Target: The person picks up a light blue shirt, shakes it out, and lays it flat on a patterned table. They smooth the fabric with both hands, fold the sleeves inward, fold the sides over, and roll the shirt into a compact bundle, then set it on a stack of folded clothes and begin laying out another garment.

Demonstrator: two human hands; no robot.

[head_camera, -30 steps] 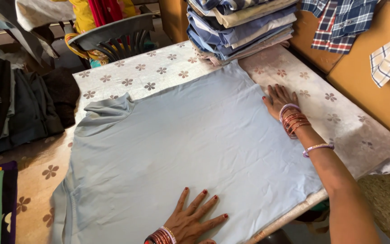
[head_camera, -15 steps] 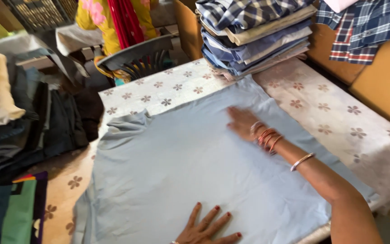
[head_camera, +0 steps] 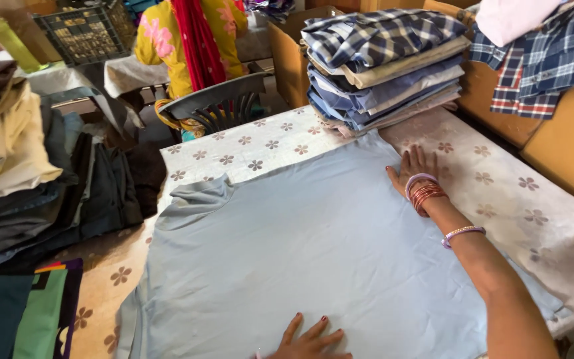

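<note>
On counter (head_camera: pixel 499 193): right hand (head_camera: pixel 412 169) flat, fingers spread, pressing blue cloth (head_camera: pixel 313 259); shirt stack (head_camera: pixel 383 63) just beyond; left hand (head_camera: pixel 310 339) splayed on near edge.

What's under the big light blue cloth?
Under the light blue cloth is a table cover with a flower print, showing past its edges. Both hands, the right hand and the left hand, press flat on top. Whatever else lies beneath is covered.
</note>
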